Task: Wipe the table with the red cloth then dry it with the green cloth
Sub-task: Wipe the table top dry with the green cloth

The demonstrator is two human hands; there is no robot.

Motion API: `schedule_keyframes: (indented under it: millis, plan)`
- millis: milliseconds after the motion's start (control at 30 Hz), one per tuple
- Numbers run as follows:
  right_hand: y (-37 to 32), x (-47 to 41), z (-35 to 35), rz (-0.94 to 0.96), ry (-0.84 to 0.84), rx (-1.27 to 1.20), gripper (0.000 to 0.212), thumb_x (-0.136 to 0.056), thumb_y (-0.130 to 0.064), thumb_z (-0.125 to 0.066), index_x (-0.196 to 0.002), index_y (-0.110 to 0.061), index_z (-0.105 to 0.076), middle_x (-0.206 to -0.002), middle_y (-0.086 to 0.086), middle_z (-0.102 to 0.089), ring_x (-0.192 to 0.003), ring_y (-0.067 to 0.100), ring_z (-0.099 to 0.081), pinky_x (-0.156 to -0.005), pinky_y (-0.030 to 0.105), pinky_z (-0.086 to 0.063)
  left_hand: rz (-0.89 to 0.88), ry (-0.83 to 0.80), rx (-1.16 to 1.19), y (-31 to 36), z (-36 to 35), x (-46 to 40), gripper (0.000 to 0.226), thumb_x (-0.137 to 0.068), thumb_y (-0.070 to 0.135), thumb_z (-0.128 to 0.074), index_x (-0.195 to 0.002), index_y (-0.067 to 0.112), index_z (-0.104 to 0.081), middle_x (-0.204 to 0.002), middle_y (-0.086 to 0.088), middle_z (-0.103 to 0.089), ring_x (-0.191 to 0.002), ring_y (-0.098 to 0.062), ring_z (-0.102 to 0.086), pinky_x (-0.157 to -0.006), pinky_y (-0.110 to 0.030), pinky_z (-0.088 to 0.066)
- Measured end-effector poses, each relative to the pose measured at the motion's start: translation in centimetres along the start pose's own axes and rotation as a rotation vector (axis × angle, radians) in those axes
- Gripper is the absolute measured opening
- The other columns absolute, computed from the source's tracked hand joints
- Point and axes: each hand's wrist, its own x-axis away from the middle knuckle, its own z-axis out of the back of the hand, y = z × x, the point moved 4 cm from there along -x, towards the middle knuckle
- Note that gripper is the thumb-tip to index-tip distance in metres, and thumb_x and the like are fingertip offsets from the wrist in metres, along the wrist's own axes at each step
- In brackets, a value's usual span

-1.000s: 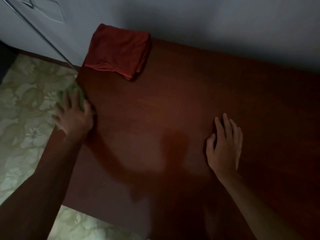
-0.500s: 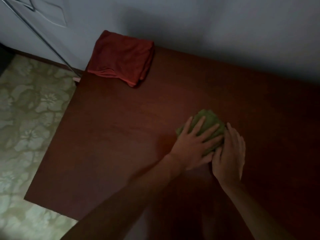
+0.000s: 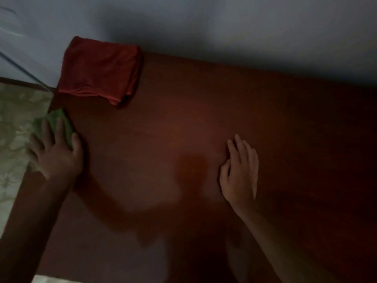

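Note:
The dark red-brown table [image 3: 204,123] fills most of the dim view. A folded red cloth [image 3: 100,70] lies at its far left corner against the wall. My left hand [image 3: 56,154] presses flat on the green cloth [image 3: 56,119] at the table's left edge, fingers spread over it; part of the cloth hangs past the edge. My right hand [image 3: 240,172] rests flat on the bare tabletop right of centre, fingers straight, holding nothing.
A pale wall [image 3: 204,23] runs along the table's far side. Floral-patterned floor [image 3: 14,127] shows to the left, below the table's edge. A thin rod [image 3: 22,72] slants down by the far left corner.
My left hand has swept the green cloth from the middle of the table, next to my right hand, back out to the left edge. The right hand has stayed put.

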Motion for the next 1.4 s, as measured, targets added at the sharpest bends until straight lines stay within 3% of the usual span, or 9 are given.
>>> schedule_keyframes:
  millis: [167, 400, 533, 733, 833, 1033, 1133, 1267, 1400]
  plan:
    - [0.0, -0.1, 0.2, 0.011, 0.009, -0.123, 0.049, -0.09, -0.02, -0.039, -0.137, -0.012, -0.052, -0.153, 0.007, -0.04, -0.141, 0.025, -0.036, -0.119, 0.048, -0.022, -0.237, 0.054, 0.049, 12.6, -1.7, 6.6, 0.061, -0.096, 0.047, -0.033, -0.153, 0.026, -0.035, -0.16, -0.012, -0.029, -0.143, -0.052, -0.023, -0.111, -0.068, -0.016]
    - [3.8, 0.1, 3.1, -0.061, 0.156, -0.755, 0.047, -0.093, 0.0, -0.047, -0.14, -0.001, -0.044, -0.153, 0.011, -0.037, -0.143, 0.019, -0.032, -0.117, 0.04, -0.029, -0.609, 0.023, 0.02, 31.3, -4.1, 17.5, 0.061, -0.093, 0.048, -0.04, -0.151, 0.029, -0.037, -0.16, -0.009, -0.031, -0.145, -0.049, -0.023, -0.114, -0.066, -0.016]
    - [11.6, 0.4, 6.8, -0.224, 0.297, -0.666, 0.048, -0.09, -0.001, -0.043, -0.138, 0.0, -0.046, -0.147, 0.011, -0.043, -0.137, 0.018, -0.038, -0.117, 0.028, -0.026, -0.888, -0.077, 0.014, 40.6, -5.7, 26.8, 0.063, -0.089, 0.047, -0.041, -0.15, 0.03, -0.04, -0.158, -0.008, -0.034, -0.145, -0.048, -0.024, -0.115, -0.065, -0.011]
    - [20.3, 0.8, 9.6, -0.366, 0.249, -0.456, 0.051, -0.094, -0.009, -0.041, -0.145, -0.013, -0.039, -0.154, 0.003, -0.035, -0.142, 0.017, -0.029, -0.118, 0.031, -0.023, -1.306, -0.241, 0.017, 48.3, -6.1, 33.3, 0.068, -0.085, 0.052, -0.034, -0.148, 0.027, -0.042, -0.157, -0.002, -0.038, -0.148, -0.038, -0.022, -0.119, -0.059, -0.014]
    - [21.3, -0.7, 8.0, -0.374, 0.166, -0.291, 0.054, -0.093, -0.023, -0.036, -0.146, -0.012, -0.037, -0.156, 0.008, -0.031, -0.144, 0.03, -0.026, -0.119, 0.045, -0.02, -1.145, -0.077, 0.068, 45.5, -5.6, 24.4, 0.062, -0.087, 0.051, -0.045, -0.149, 0.039, -0.04, -0.159, 0.001, -0.034, -0.148, -0.037, -0.023, -0.116, -0.057, -0.021]
    - [18.8, -6.4, 5.1, -0.218, -0.012, -0.006, 0.055, -0.095, -0.036, -0.026, -0.149, -0.024, -0.034, -0.16, 0.005, -0.024, -0.147, 0.029, -0.019, -0.12, 0.052, -0.011, -0.454, 0.04, 0.013, 27.8, -1.9, 2.8, 0.069, -0.089, 0.057, -0.024, -0.15, 0.03, -0.041, -0.16, -0.008, -0.03, -0.146, -0.042, -0.023, -0.114, -0.058, -0.025]
    - [18.4, -7.5, 4.1, -0.241, -0.008, 0.104, 0.054, -0.097, -0.037, -0.026, -0.149, -0.026, -0.034, -0.16, 0.005, -0.026, -0.147, 0.03, -0.021, -0.119, 0.054, -0.013, -0.353, 0.08, -0.012, 23.3, -0.9, 0.5, 0.068, -0.089, 0.054, -0.025, -0.15, 0.026, -0.042, -0.159, -0.011, -0.032, -0.142, -0.044, -0.029, -0.109, -0.061, -0.025]
    - [18.4, -7.5, 4.1, -0.25, 0.014, 0.136, 0.052, -0.096, -0.037, -0.03, -0.147, -0.027, -0.037, -0.159, 0.004, -0.028, -0.146, 0.029, -0.023, -0.119, 0.053, -0.015, -0.234, 0.068, 0.058, 27.1, -1.8, 1.0, 0.067, -0.091, 0.053, -0.027, -0.151, 0.028, -0.038, -0.161, -0.009, -0.029, -0.147, -0.045, -0.018, -0.114, -0.064, -0.013]
    - [18.4, -7.6, 4.3, -0.269, 0.02, 0.156, 0.051, -0.095, -0.036, -0.032, -0.145, -0.028, -0.039, -0.158, 0.001, -0.03, -0.145, 0.028, -0.025, -0.119, 0.05, -0.015, -0.413, 0.054, 0.059, 37.9, -3.7, 5.0, 0.064, -0.091, 0.052, -0.032, -0.151, 0.03, -0.039, -0.16, -0.009, -0.031, -0.146, -0.049, -0.018, -0.113, -0.069, -0.01]
